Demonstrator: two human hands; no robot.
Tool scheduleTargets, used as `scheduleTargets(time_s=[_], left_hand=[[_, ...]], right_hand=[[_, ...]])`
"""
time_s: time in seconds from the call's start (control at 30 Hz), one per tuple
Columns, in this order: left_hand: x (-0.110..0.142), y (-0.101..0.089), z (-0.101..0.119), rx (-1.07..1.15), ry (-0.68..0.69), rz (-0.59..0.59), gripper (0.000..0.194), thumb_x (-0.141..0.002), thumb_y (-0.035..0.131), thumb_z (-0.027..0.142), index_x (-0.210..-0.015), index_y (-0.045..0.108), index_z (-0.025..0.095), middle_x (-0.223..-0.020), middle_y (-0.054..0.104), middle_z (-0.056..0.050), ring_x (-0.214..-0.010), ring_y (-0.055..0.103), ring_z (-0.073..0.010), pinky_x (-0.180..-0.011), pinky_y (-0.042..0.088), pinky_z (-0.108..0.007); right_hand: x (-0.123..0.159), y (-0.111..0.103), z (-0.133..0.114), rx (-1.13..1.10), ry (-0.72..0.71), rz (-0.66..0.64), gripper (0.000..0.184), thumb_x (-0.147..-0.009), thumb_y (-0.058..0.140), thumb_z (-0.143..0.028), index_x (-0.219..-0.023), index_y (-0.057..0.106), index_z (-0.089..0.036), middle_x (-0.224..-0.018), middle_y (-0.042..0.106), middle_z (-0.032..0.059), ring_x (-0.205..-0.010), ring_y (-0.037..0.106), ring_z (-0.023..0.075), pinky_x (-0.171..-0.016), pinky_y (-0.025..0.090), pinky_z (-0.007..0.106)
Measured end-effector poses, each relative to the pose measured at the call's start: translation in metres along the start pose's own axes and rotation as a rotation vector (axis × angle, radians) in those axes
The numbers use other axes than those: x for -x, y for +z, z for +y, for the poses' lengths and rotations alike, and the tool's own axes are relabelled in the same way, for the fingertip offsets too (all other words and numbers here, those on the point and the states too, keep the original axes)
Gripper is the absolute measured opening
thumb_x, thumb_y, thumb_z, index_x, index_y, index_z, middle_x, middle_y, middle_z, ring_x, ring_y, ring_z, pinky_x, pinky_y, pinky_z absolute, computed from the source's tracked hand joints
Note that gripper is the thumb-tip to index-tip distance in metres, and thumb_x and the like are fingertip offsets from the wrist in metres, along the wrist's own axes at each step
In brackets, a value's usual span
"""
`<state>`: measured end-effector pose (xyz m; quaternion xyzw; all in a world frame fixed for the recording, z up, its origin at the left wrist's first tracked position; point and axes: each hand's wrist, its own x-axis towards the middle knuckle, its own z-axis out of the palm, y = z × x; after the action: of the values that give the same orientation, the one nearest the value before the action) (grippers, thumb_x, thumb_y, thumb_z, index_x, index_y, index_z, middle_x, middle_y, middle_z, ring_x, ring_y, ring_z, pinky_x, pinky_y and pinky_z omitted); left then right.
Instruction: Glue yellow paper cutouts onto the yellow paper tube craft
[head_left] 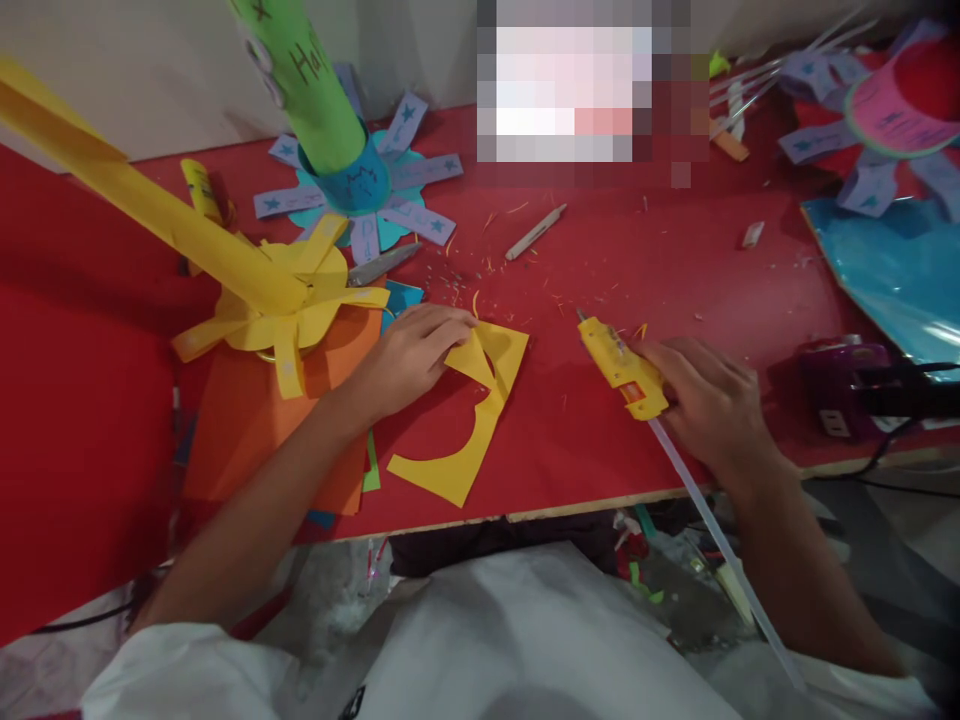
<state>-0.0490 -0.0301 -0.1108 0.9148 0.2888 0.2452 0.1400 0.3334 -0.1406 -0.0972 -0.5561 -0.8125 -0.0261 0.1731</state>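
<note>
My left hand [409, 355] rests on the red table [600, 270], its fingers curled and pinching the folded corner of a yellow paper cut-out [465, 440]. My right hand [705, 400] is closed round a yellow glue gun [622, 368]. The gun lies low over the table with its nozzle pointing up and left, a short way right of the cut-out. A clear glue stick [720, 545] trails from its back toward me.
A yellow paper tube with a flower base [262, 300] stands left on orange paper [247, 420]. Behind it are a green tube on a blue flower base [352, 170], scissors [382, 265] and a pencil [534, 232]. A purple device [840, 385] and blue sheet [892, 270] lie right.
</note>
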Motion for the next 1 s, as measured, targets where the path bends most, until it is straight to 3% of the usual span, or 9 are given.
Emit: scheduleTargets(time_s=[0.17,0.33,0.47,0.63,0.83,1.0], left_hand=[[0.001,0.001,0.0,-0.021,0.018,-0.006,0.042,-0.089,0.047,-0.006,-0.115,0.065,0.021,-0.136,0.078,-0.01,-0.13,0.072,-0.0265,-0.113,0.057,-0.047],[0.003,0.003,0.001,-0.087,0.041,0.003,0.042,-0.095,0.042,-0.006,-0.12,0.065,0.02,-0.134,0.077,-0.01,-0.129,0.071,-0.0254,-0.113,0.058,-0.043],[0.004,0.003,0.005,-0.159,0.065,0.02,0.037,-0.104,0.039,0.0,-0.124,0.064,0.018,-0.138,0.073,-0.013,-0.13,0.07,-0.0249,-0.107,0.059,-0.038],[0.004,-0.001,0.008,-0.183,0.009,-0.041,0.035,-0.105,0.037,0.001,-0.123,0.062,0.018,-0.133,0.069,-0.014,-0.122,0.069,-0.0242,-0.096,0.06,-0.034],[0.004,0.001,0.006,-0.174,0.067,0.039,0.041,-0.098,0.038,-0.006,-0.121,0.063,0.019,-0.127,0.069,-0.013,-0.13,0.065,-0.0253,-0.111,0.059,-0.04],[0.004,0.002,0.004,-0.173,0.066,0.053,0.045,-0.091,0.041,-0.009,-0.119,0.063,0.019,-0.125,0.069,-0.012,-0.128,0.066,-0.0256,-0.111,0.06,-0.041]], right_hand=[[-0.021,-0.001,-0.02,0.014,-0.11,-0.126,0.038,-0.1,0.052,-0.014,-0.131,0.072,-0.025,-0.126,0.08,0.0106,-0.11,0.077,0.0266,-0.089,0.058,0.037],[-0.044,0.009,-0.031,0.033,-0.22,-0.21,0.039,-0.1,0.051,-0.012,-0.13,0.072,-0.026,-0.134,0.077,0.0111,-0.111,0.074,0.0264,-0.078,0.055,0.035],[-0.059,0.016,-0.04,0.048,-0.246,-0.252,0.031,-0.103,0.052,-0.012,-0.122,0.073,-0.025,-0.128,0.078,0.009,-0.107,0.073,0.0242,-0.074,0.05,0.032],[-0.069,0.019,-0.046,0.108,-0.252,-0.285,0.024,-0.106,0.052,-0.014,-0.116,0.073,-0.02,-0.119,0.079,0.0099,-0.102,0.072,0.0234,-0.065,0.041,0.032],[-0.073,0.021,-0.047,0.108,-0.279,-0.271,0.021,-0.106,0.051,-0.011,-0.104,0.072,-0.016,-0.101,0.076,0.0103,-0.088,0.069,0.0214,-0.058,0.028,0.033],[-0.076,0.02,-0.046,0.121,-0.27,-0.306,0.024,-0.108,0.048,-0.013,-0.1,0.07,-0.015,-0.097,0.074,0.0095,-0.084,0.067,0.0202,-0.057,0.027,0.032]])
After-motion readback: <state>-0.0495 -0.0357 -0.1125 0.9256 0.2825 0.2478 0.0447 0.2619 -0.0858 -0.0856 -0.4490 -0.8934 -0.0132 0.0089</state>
